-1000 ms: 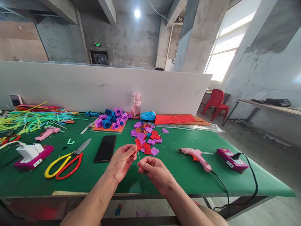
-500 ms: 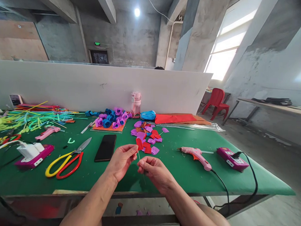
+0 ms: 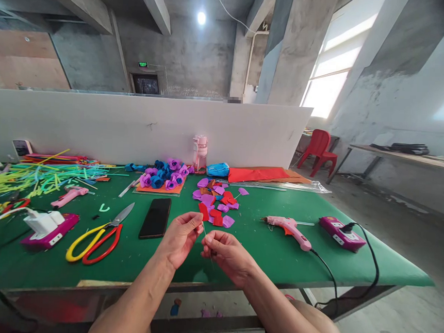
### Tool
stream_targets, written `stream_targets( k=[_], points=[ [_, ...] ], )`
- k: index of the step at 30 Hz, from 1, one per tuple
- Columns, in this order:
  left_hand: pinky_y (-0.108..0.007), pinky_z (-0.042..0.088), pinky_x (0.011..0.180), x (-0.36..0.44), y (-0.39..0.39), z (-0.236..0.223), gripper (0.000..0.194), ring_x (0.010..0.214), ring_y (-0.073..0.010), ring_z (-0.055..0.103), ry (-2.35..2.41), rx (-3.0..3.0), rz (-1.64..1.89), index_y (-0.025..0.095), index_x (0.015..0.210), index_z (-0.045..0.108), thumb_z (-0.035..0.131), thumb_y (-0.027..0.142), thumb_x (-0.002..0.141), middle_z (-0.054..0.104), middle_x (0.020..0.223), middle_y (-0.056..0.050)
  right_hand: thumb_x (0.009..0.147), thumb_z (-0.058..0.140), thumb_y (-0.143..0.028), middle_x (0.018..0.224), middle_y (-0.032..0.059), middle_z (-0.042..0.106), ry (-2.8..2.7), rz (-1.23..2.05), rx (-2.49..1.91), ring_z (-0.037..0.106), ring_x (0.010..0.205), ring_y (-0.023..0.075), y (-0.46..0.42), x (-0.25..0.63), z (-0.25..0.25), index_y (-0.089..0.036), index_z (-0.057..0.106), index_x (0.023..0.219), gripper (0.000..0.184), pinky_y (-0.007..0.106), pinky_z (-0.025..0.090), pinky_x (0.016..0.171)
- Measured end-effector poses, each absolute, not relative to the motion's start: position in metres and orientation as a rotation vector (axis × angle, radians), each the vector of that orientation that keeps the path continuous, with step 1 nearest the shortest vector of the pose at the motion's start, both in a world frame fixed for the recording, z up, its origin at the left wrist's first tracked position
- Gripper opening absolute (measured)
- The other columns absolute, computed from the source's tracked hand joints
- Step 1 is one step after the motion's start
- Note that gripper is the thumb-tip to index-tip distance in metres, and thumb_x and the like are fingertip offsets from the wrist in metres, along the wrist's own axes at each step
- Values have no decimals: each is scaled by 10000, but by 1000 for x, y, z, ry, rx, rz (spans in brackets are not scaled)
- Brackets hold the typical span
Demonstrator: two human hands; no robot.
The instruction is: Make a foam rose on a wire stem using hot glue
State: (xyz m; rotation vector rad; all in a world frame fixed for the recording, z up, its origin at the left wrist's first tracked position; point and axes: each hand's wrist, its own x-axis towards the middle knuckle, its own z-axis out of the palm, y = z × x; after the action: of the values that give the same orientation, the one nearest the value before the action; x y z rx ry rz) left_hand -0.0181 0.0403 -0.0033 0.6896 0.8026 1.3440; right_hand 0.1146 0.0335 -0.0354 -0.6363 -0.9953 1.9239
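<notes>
Over the table's front middle, my left hand point(image 3: 183, 237) is closed in a pinch on a red petal point(image 3: 203, 211) of crepe-like material, its upper part showing above the fingertips. A thin wire stem point(image 3: 204, 227) runs down from there to my right hand point(image 3: 224, 251), whose thumb and fingers pinch it lower down. The stem's end hangs faintly below the right fingers. Just beyond my hands lies a loose pile of purple, red and brown petals point(image 3: 207, 200). Finished-looking purple and blue flowers point(image 3: 158, 181) sit on an orange sheet behind it.
Left of my hands lie a black phone point(image 3: 155, 218) and scissors point(image 3: 102, 237). A pink glue gun point(image 3: 289, 229) and a purple power socket point(image 3: 341, 234) are at the right, with cords off the front edge. A pink bottle point(image 3: 200, 153) stands by the white partition point(image 3: 136, 127).
My hands stay in nearly the same pinch; the red petal and wire stem have shifted very slightly left. The things on the table have not moved.
</notes>
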Motion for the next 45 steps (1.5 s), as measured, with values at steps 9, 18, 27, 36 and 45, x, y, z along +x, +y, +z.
stream_targets(
  k=[9, 18, 27, 36, 45],
  points=[
    [-181, 372, 522, -18, 41, -4, 227, 527, -54, 447, 748, 697, 1380, 129, 628, 623, 804, 236, 542, 506, 554, 37, 645, 743, -381, 649, -10, 582, -1067, 1839, -680, 497, 588, 80, 33, 117, -31, -157, 633, 679, 253, 230, 385, 642],
    [-175, 351, 507, -16, 40, -4, 234, 528, -52, 438, 766, 718, 1334, 134, 608, 586, 793, 231, 557, 490, 553, 44, 686, 707, -385, 625, -5, 600, -1211, 1699, -721, 520, 611, 98, 33, 116, -32, -166, 644, 716, 230, 242, 378, 654],
    [-187, 367, 558, -23, 43, -3, 256, 573, -49, 451, 857, 783, 1388, 101, 708, 687, 787, 291, 568, 594, 675, -11, 630, 750, -389, 675, -11, 591, -1057, 1780, -694, 517, 600, 81, 36, 117, -35, -166, 647, 706, 257, 226, 382, 634],
    [-207, 348, 538, -22, 42, -5, 217, 532, -56, 424, 884, 836, 1362, 119, 641, 678, 788, 288, 560, 516, 549, 29, 670, 731, -360, 645, -4, 594, -1084, 1817, -682, 512, 603, 79, 33, 115, -36, -151, 645, 721, 231, 211, 357, 622],
    [-198, 335, 500, -21, 39, 0, 219, 522, -48, 414, 856, 777, 1344, 124, 607, 644, 802, 253, 529, 506, 588, 35, 689, 721, -370, 622, -2, 600, -1051, 1941, -664, 520, 573, 77, 31, 114, -38, -140, 627, 749, 255, 213, 355, 605]
  ],
)
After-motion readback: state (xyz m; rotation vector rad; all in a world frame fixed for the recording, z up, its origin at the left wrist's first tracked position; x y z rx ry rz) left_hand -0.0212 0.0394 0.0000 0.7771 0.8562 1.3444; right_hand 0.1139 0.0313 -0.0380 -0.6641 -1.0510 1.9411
